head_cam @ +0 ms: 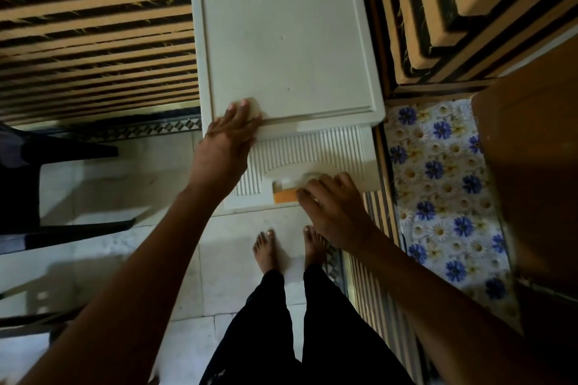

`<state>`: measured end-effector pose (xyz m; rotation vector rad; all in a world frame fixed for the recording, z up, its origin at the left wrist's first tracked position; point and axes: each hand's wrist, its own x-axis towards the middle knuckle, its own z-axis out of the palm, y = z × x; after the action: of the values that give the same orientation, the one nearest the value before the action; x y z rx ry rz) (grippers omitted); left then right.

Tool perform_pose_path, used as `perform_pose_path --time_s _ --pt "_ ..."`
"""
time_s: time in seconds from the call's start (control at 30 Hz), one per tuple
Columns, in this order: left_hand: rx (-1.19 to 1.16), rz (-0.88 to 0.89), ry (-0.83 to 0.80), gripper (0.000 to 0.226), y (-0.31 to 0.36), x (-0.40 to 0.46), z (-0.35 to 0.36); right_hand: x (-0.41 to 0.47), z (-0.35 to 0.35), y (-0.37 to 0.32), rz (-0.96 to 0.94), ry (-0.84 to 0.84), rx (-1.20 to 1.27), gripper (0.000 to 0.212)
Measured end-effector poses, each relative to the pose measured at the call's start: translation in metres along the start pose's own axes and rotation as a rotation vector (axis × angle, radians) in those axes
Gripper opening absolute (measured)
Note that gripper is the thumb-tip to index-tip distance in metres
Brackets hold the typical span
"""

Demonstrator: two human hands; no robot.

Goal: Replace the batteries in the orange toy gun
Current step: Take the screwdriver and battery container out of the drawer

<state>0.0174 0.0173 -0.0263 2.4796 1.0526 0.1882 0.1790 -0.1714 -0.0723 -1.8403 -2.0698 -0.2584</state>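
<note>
My left hand (230, 134) lies flat, fingers straight, palm down on the near-left corner of the white plastic drawer unit (284, 40), pressing on its top rim. My right hand (331, 200) is lower and to the right of it, at the handle recess (291, 178) of the ribbed drawer front (312, 147); fingers bent over the recess edge, seemingly gripping it (fingertips hidden behind the knuckles, so the exact hold I cannot tell for sure). Just left of the right fingers, inside the recess, an orange patch (285, 196) shows, touching the index finger. Whether that is the orange toy gun I cannot tell; no gun shape or batteries can be made out.

Below both hands: bare feet (266, 251) on pale floor tiles (231, 259), black trousers (312, 322). Left of the left hand, a striped tan-and-dark surface (93, 40) and a dark chair (47, 166). Right of the right hand, a blue-flowered cloth (438, 181), with a brown wooden piece (531, 166) past it. Lighting dim, edges blurred.
</note>
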Motion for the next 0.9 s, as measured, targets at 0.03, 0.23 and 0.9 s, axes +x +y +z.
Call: perform_pose_path --time_s 0.03,0.23,0.9 --pt "0.001 -0.005 -0.002 0.045 0.0 0.001 0.001 0.005 0.0 0.003 0.052 0.024 -0.005 0.018" --pt "-0.01 -0.022 0.002 0.045 0.004 0.001 0.0 0.048 0.01 0.021 0.176 0.118 -0.017 0.023" --pt "-0.285 -0.225 0.073 0.03 0.035 -0.078 0.1 0.005 0.069 0.006 1.315 -0.158 0.729 0.025"
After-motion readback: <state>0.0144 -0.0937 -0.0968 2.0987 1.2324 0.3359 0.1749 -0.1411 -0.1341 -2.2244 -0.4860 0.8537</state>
